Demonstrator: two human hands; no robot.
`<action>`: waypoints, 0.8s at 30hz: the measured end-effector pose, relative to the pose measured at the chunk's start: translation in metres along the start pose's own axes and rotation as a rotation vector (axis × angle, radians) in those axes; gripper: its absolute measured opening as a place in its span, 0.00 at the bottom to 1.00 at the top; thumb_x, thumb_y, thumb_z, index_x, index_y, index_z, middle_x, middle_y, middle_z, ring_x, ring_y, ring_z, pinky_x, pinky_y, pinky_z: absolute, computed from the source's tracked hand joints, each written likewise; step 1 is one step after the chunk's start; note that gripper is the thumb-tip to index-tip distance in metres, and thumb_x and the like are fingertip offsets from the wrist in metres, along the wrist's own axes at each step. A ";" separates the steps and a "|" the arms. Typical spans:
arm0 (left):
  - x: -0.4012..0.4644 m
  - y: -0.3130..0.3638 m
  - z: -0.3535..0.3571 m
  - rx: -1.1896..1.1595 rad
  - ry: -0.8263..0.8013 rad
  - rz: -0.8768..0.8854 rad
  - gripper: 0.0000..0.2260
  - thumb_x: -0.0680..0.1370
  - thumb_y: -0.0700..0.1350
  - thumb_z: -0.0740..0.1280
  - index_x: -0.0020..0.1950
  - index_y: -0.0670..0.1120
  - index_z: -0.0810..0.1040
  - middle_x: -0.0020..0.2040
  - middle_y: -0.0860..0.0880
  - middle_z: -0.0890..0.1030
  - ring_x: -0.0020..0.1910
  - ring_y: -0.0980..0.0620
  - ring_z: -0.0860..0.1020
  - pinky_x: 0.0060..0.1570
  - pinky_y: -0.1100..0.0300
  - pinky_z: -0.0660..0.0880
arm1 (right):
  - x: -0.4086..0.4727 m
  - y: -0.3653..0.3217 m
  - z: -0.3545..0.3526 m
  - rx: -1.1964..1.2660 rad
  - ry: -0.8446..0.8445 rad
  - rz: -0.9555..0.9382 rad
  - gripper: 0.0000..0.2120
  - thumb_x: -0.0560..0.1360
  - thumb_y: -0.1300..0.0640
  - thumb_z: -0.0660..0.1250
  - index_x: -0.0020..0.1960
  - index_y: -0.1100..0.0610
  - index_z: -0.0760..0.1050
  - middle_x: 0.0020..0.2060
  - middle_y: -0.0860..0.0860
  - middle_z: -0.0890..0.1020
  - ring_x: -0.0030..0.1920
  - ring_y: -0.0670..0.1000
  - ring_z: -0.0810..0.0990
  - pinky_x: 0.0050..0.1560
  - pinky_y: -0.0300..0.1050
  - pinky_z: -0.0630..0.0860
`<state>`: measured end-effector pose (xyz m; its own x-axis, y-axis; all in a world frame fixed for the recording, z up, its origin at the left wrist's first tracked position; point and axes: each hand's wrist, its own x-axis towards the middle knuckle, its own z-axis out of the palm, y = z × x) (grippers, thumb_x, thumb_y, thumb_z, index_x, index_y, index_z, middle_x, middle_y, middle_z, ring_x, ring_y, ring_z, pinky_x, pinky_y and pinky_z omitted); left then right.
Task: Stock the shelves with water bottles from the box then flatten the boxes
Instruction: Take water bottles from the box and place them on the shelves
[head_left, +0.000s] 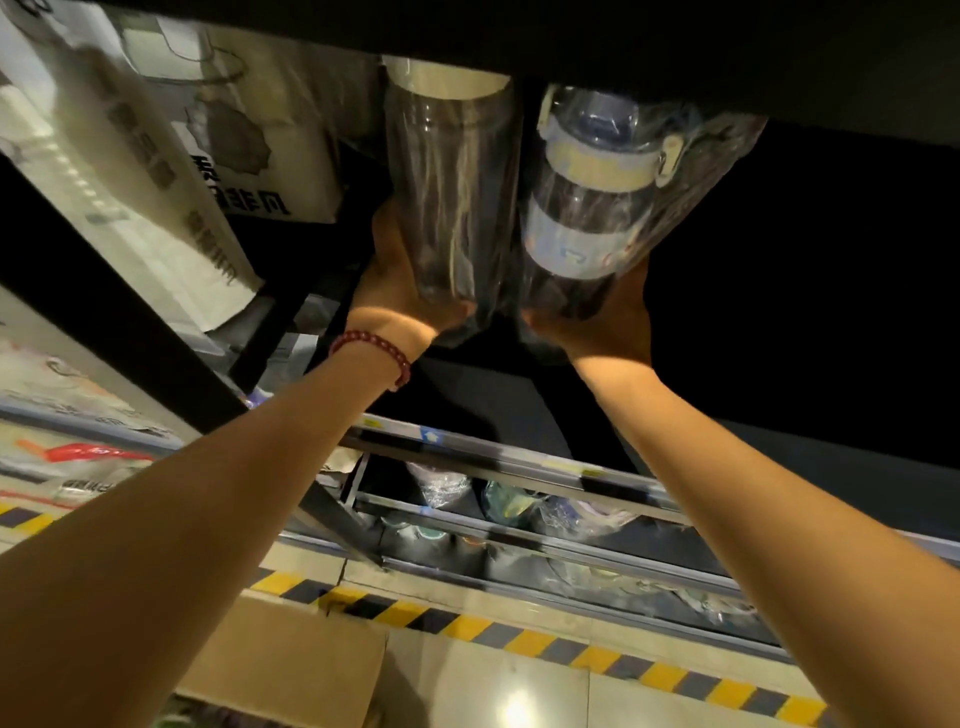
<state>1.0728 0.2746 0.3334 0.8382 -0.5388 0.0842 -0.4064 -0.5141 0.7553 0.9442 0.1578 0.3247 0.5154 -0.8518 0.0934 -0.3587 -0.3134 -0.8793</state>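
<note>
Reaching: both arms stretched up toward a dark upper shelf (779, 47), each hand under a bottle.
Left grip: the left hand (395, 280) cupped the base and lower side of a clear bottle (452, 187) – fingers curled round its left wall, the far fingertips hidden behind the bottle.
Right grip: the right hand (608, 322) held the bottom of a wrapped bottle (587, 208), its fingers curved under the base; how far they closed round it could not be told.
Bottles: the two stood side by side, just touching, tops tucked against the underside of the shelf – the wrapped one sat in a clear plastic bag and wore pale bands.
Wrist: a red bead bracelet (374, 351) circled the left wrist.
Left of the bottles: white cartons (156, 171) with dark print sat beside a black upright.
Below: lower shelves (519, 499) held more wrapped bottles.
Floor: yellow-and-black hazard tape (571, 649) ran along it, with a brown cardboard box (291, 670) near the bottom edge.
</note>
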 end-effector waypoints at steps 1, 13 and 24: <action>0.004 0.001 -0.001 -0.005 0.001 0.021 0.48 0.69 0.45 0.75 0.77 0.45 0.45 0.71 0.43 0.66 0.66 0.42 0.69 0.61 0.59 0.64 | 0.006 -0.002 0.004 -0.005 0.038 -0.043 0.50 0.63 0.57 0.80 0.75 0.60 0.54 0.73 0.57 0.64 0.71 0.55 0.64 0.67 0.39 0.62; 0.026 -0.009 -0.005 -0.058 -0.033 0.097 0.47 0.67 0.39 0.77 0.76 0.45 0.48 0.71 0.49 0.63 0.59 0.60 0.61 0.53 0.76 0.56 | 0.029 0.009 0.013 0.035 -0.044 -0.127 0.54 0.55 0.47 0.78 0.74 0.61 0.56 0.70 0.58 0.68 0.68 0.53 0.69 0.67 0.47 0.68; -0.067 0.034 -0.047 0.376 -0.055 0.062 0.33 0.66 0.51 0.76 0.68 0.46 0.69 0.59 0.44 0.76 0.60 0.43 0.74 0.60 0.52 0.71 | -0.050 -0.002 -0.085 -0.248 -0.213 0.013 0.33 0.72 0.58 0.72 0.73 0.57 0.61 0.68 0.56 0.70 0.67 0.55 0.70 0.63 0.45 0.69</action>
<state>1.0199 0.3242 0.3837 0.7909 -0.6067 0.0794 -0.5696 -0.6827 0.4576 0.8531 0.1655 0.3610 0.6514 -0.7576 -0.0405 -0.5318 -0.4179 -0.7366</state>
